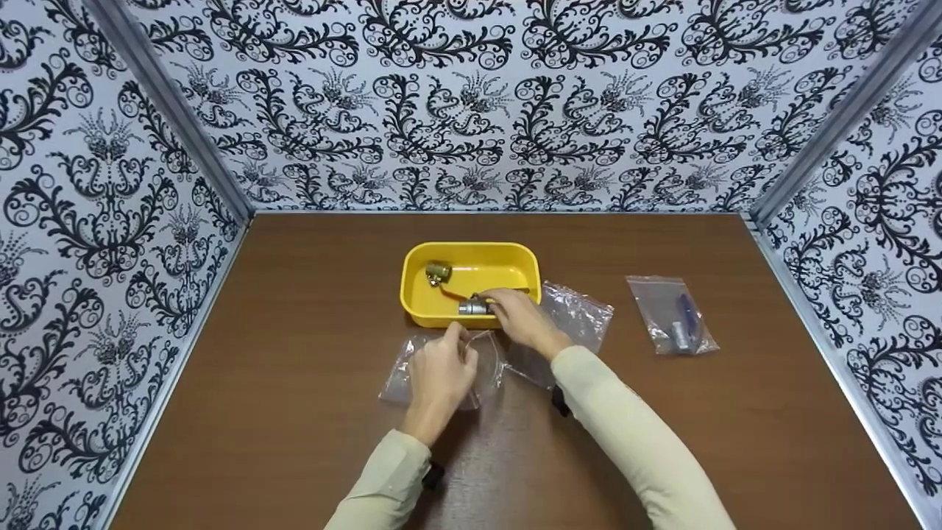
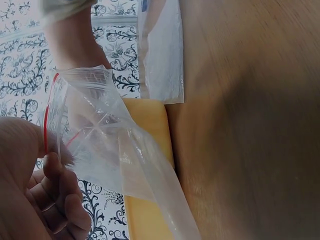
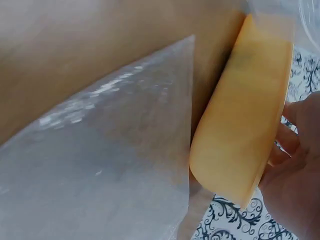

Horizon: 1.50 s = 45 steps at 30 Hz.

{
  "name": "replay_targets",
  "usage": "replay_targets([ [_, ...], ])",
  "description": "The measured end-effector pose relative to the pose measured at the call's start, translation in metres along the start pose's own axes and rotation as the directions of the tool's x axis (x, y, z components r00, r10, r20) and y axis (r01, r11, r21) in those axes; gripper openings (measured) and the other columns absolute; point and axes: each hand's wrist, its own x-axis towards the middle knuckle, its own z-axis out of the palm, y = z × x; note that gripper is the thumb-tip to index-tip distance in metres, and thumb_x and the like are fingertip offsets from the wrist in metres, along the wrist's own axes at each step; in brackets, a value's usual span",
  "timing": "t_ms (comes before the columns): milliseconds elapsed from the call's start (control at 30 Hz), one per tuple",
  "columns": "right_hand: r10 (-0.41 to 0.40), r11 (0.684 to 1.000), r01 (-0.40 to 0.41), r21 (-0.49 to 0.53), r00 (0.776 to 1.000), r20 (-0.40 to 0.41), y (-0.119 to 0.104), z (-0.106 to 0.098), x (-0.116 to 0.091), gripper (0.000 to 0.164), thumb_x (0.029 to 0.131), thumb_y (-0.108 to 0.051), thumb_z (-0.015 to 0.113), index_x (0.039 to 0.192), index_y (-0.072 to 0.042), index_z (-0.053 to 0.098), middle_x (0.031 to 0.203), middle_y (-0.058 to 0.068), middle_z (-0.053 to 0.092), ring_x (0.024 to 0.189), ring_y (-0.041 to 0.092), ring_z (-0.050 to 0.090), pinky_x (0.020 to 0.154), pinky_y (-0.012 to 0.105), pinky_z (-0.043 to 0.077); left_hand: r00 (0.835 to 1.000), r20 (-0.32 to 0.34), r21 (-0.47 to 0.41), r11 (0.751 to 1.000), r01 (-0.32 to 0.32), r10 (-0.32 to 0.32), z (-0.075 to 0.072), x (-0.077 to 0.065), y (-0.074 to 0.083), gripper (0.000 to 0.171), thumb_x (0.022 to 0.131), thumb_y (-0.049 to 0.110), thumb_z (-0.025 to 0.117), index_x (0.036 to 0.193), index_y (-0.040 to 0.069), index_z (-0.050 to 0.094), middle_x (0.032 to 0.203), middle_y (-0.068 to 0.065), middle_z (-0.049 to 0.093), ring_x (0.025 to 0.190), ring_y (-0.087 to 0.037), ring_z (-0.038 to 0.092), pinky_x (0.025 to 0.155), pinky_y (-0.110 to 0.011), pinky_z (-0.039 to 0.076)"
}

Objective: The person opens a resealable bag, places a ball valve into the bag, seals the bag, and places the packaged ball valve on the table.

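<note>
My left hand (image 1: 441,368) pinches the edge of a clear zip bag (image 2: 110,130) with a red seal line, in front of the yellow tray (image 1: 441,322). The bag's mouth gapes in the left wrist view. Over the tray's front right rim reaches my right hand (image 1: 522,320), its thumb and fingers round a silver metal pipe fitting (image 1: 471,306) inside; part of the fitting is hidden under the fingers. A brass pipe fitting (image 1: 438,271) lies at the tray's back left.
Another clear bag (image 1: 581,316) lies flat at the tray's right, partly under my right forearm. Farther right, a zip bag (image 1: 651,298) holds a purple item (image 1: 688,313) and a silver cylinder (image 1: 680,336). Patterned walls (image 1: 471,110) enclose the brown table (image 1: 294,353).
</note>
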Motion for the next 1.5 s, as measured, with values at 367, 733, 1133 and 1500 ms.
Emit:
replay_targets([
  [367, 0.106, 0.991, -0.119, 0.061, 0.978, 0.180, -0.001, -0.008, 0.024, 0.027, 0.094, -0.009, 0.060, 0.119, -0.006, 0.069, 0.122, 0.013, 0.068, 0.115, 0.031, 0.063, 0.103, 0.045, 0.046, 1.000, 0.006, -0.030, 0.999, -0.012, 0.012, -0.002, 0.002, -0.003, 0.013, 0.077, 0.014, 0.069, 0.090, 0.015, 0.064, 0.063, 0.002, 0.067, 0.051, -0.019, 0.060, 0.050, -0.033, 0.047],
  [733, 0.033, 0.987, -0.072, 0.144, 0.966, 0.257, 0.012, 0.001, 0.031, 0.042, 0.090, -0.005, 0.065, 0.132, -0.008, 0.060, 0.133, 0.011, 0.062, 0.124, 0.030, 0.057, 0.109, 0.044, 0.042, 0.997, 0.065, -0.045, 0.998, 0.050, -0.047, -0.004, 0.003, -0.009, 0.012, 0.080, 0.015, 0.069, 0.092, 0.016, 0.064, 0.062, 0.001, 0.065, 0.048, -0.016, 0.054, 0.047, -0.028, 0.043],
  [1133, -0.020, 0.999, 0.031, -0.034, 0.954, 0.298, 0.016, 0.001, 0.040, 0.046, 0.088, -0.021, 0.072, 0.132, -0.016, 0.062, 0.139, 0.011, 0.055, 0.128, 0.030, 0.051, 0.113, 0.044, 0.036, 0.999, 0.036, 0.001, 1.000, 0.030, -0.030, -0.003, 0.007, -0.012, 0.010, 0.079, 0.016, 0.067, 0.088, 0.016, 0.063, 0.058, 0.003, 0.060, 0.048, -0.017, 0.053, 0.046, -0.031, 0.042],
  [1500, -0.006, 1.000, 0.011, -0.014, 0.954, 0.299, 0.016, 0.003, 0.046, 0.042, 0.081, -0.039, 0.077, 0.113, -0.016, 0.066, 0.105, 0.000, 0.070, 0.098, 0.018, 0.064, 0.096, 0.036, 0.050, 0.999, 0.032, -0.016, 1.000, 0.027, -0.026, -0.004, 0.008, -0.011, 0.009, 0.079, 0.017, 0.069, 0.087, 0.016, 0.065, 0.072, 0.002, 0.065, 0.060, -0.018, 0.061, 0.054, -0.032, 0.049],
])
